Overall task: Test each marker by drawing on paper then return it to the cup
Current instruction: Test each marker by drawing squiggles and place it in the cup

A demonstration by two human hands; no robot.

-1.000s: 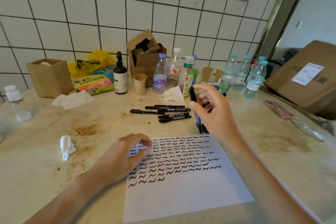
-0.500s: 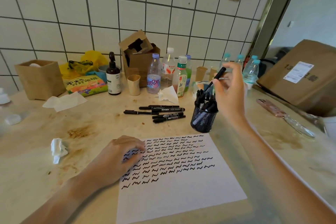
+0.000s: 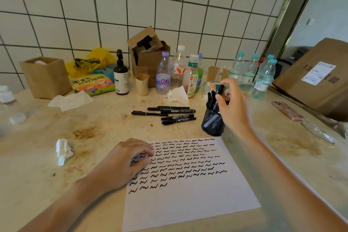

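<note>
A black mesh cup holding several black markers stands just beyond the top right corner of the paper. My right hand hovers over the cup and pinches a black marker between thumb and fingers, its lower end down among the others in the cup. My left hand rests on the paper's left side, fingertips pressing it down. Rows of black squiggles cover the paper's upper half. Several more black markers lie loose on the table to the left of the cup.
Bottles, paper cups, a torn cardboard box and a snack bag line the tiled wall. A crumpled tissue lies left of the paper. A phone, glasses and a large carton sit at the right.
My right hand, which had lifted a marker up beside the cup, has come down over the cup with the marker. My left hand stays on the paper.
</note>
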